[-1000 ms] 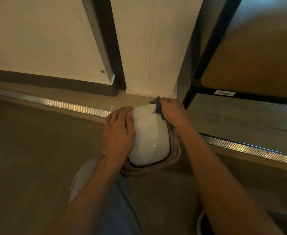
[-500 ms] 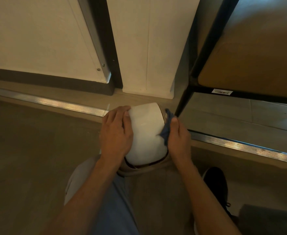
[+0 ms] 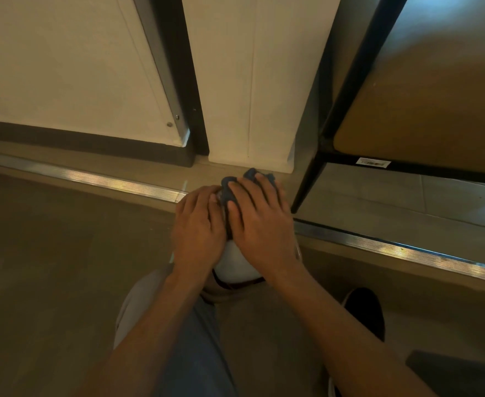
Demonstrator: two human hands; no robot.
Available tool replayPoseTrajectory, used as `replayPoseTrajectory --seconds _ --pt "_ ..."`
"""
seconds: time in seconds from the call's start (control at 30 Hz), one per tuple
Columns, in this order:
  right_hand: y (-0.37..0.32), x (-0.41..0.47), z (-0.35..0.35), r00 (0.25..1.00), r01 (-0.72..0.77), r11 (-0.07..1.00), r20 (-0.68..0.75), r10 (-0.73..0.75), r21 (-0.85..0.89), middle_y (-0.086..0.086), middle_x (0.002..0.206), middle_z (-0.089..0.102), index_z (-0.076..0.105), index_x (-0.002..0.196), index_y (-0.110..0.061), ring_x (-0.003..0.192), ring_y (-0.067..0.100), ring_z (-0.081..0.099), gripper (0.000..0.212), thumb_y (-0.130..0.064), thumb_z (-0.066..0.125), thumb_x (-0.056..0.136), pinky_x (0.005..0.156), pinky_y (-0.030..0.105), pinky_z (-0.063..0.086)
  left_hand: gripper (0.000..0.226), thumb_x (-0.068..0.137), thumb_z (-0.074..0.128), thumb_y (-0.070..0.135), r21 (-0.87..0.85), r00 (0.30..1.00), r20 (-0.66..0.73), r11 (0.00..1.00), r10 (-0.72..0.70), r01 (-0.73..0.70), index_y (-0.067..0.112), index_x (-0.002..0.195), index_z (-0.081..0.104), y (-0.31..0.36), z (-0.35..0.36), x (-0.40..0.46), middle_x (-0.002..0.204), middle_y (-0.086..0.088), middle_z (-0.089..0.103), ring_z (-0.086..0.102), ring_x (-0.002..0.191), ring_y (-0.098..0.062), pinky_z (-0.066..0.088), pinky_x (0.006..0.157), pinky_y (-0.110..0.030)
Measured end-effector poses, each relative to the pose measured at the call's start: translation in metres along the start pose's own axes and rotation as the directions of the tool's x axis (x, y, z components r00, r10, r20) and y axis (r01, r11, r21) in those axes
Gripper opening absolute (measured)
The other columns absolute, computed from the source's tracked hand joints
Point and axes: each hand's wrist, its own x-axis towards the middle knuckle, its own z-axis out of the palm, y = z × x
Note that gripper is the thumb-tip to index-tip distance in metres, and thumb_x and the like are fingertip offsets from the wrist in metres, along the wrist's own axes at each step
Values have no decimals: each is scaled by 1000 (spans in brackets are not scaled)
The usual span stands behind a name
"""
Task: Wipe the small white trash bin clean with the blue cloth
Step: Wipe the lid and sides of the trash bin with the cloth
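The small white trash bin (image 3: pixel 235 263) lies tipped toward me on the floor, its rim near my knee, and my hands cover most of it. My left hand (image 3: pixel 196 230) clasps the bin's left side. My right hand (image 3: pixel 259 222) lies flat over the top of the bin and presses the bunched blue cloth (image 3: pixel 229 187) against it. Only the cloth's far edge shows past my fingertips.
A white wall panel (image 3: pixel 249 81) and a door frame stand just beyond the bin. A black-framed shelf (image 3: pixel 350 90) stands to the right, with its leg close to my right hand. A metal floor strip (image 3: pixel 393 249) runs across. My knee and a black shoe (image 3: pixel 364 310) are below.
My right hand moved with the cloth from the bin's right side up onto its top and now covers most of the white surface. The left hand stayed on the left side.
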Motion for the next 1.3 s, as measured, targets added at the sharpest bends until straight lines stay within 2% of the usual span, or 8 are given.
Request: replayPoseTrajectory --seconds 0.23,0.47,0.57,0.67,0.83,1.03,1.17,1.3 --pt "23 76 -14 831 -396 918 425 358 0 0 84 57 56 78 -16 78 19 57 40 -38 35 103 66 32 34 38 106 34 29 -7 996 -28 996 -89 89 18 125 65 3 -1 -2 125 1 64 50 119 -13 37 105 -27" --pt "19 12 -6 1000 8 1000 10 -8 27 8 126 66 67 122 -15 120 29 57 36 -33 42 104 104 45 42 37 106 34 25 -30 995 -50 995 -92 90 14 124 65 1 2 -2 123 -1 66 54 119 -15 32 106 -20" --pt "22 -19 -7 987 -118 971 -81 137 208 8 143 55 56 139 -12 136 25 46 42 -33 44 105 114 38 35 39 107 33 29 -15 995 -45 996 -91 90 16 126 64 0 3 -4 126 -1 64 52 122 -16 31 106 -19" --pt "23 -14 -11 853 -482 727 72 517 489 -3 122 61 58 131 -21 113 13 57 34 -36 40 107 91 26 45 37 107 35 29 -11 996 -44 997 -78 77 17 127 63 -1 1 -5 126 0 64 51 122 -17 34 104 -21" --pt "63 41 -14 635 -773 428 560 532 469 6 90 65 67 102 -13 93 23 62 39 -38 37 105 82 35 48 36 106 36 27 -18 995 -38 996 -92 91 17 127 63 1 2 -4 127 -1 63 50 123 -18 35 105 -26" --pt "33 -31 -7 754 -590 480 230 615 649 -9 99 65 63 116 -26 92 -2 61 38 -46 32 107 79 15 51 37 106 35 26 -5 995 -28 995 -98 98 17 127 64 0 1 -1 127 0 63 51 122 -17 33 104 -22" --pt "22 -76 -4 638 -692 463 170 751 554 7 107 69 65 116 -11 97 20 64 49 -46 32 104 80 38 55 38 105 34 30 -7 996 -37 997 -79 79 18 126 65 -3 1 -2 126 0 64 52 121 -18 34 104 -23" --pt "29 -39 -24 548 -793 291 420 723 535 -7 90 59 59 98 -24 85 7 55 34 -41 31 108 77 29 44 39 106 34 31 -37 997 -26 997 -70 69 18 126 65 -4 0 -2 126 -1 64 51 121 -18 34 103 -23"
